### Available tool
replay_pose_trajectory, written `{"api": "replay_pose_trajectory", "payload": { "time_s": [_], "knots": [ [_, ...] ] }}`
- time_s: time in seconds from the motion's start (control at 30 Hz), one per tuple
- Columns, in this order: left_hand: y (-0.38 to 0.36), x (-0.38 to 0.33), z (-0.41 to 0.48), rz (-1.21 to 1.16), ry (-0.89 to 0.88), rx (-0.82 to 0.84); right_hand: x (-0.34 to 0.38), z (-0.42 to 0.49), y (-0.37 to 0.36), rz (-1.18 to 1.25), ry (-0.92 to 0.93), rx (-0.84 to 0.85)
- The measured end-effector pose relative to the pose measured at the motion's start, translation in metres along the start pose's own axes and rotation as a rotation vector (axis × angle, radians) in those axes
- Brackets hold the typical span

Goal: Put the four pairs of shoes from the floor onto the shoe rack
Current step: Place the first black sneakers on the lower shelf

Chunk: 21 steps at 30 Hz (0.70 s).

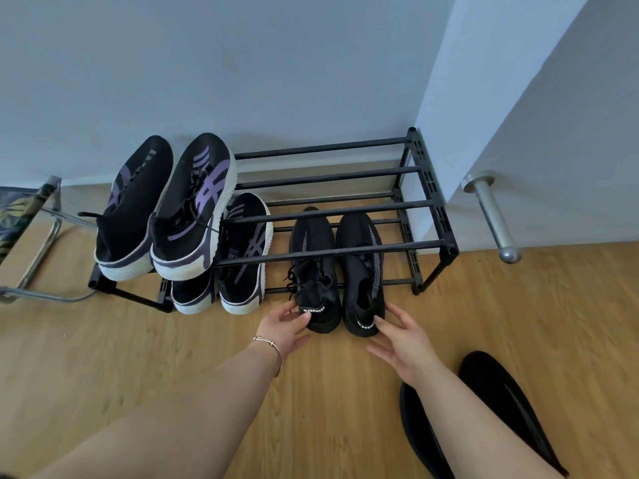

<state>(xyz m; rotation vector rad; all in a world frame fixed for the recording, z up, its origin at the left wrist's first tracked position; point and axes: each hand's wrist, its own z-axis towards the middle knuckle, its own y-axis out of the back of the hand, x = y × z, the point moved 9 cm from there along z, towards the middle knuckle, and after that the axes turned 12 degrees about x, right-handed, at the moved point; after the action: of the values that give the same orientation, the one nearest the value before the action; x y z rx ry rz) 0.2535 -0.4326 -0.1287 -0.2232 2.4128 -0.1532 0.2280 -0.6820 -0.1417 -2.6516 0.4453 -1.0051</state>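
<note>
A black two-tier shoe rack (332,180) stands against the wall. One black-and-purple pair (166,209) sits on its top tier at the left. A second black-and-purple pair (238,254) rests on the lower tier beneath. An all-black knit pair (337,267) lies on the lower tier to the right, heels sticking out toward me. My left hand (281,328) has its fingertips at the left black shoe's heel, fingers apart. My right hand (403,344) touches the right black shoe's heel, also spread. Another black pair (491,392) lies on the floor at lower right, partly hidden by my right forearm.
A white door with a metal handle (491,216) stands just right of the rack. A metal-framed stool or chair (38,236) is at the left. The floor is wood laminate (345,409). The right half of the rack's top tier holds nothing.
</note>
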Motion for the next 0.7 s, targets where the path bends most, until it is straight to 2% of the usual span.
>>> {"api": "replay_pose_trajectory", "payload": {
  "time_s": [0.1, 0.27, 0.53, 0.7],
  "knots": [
    [-0.004, 0.004, 0.004, -0.038, 0.01, -0.012, 0.001, -0.001, -0.004, 0.06, 0.022, -0.011],
    [-0.003, 0.003, 0.018, 0.031, 0.051, -0.072, 0.009, 0.001, -0.006, 0.06, 0.001, -0.064],
    [-0.01, -0.039, 0.038, 0.0, -0.045, -0.045, 0.051, 0.024, -0.017, 0.069, 0.058, -0.107],
    [-0.009, -0.064, 0.05, 0.089, -0.06, -0.037, 0.069, 0.039, -0.019, 0.028, 0.076, -0.147]
  ]
}}
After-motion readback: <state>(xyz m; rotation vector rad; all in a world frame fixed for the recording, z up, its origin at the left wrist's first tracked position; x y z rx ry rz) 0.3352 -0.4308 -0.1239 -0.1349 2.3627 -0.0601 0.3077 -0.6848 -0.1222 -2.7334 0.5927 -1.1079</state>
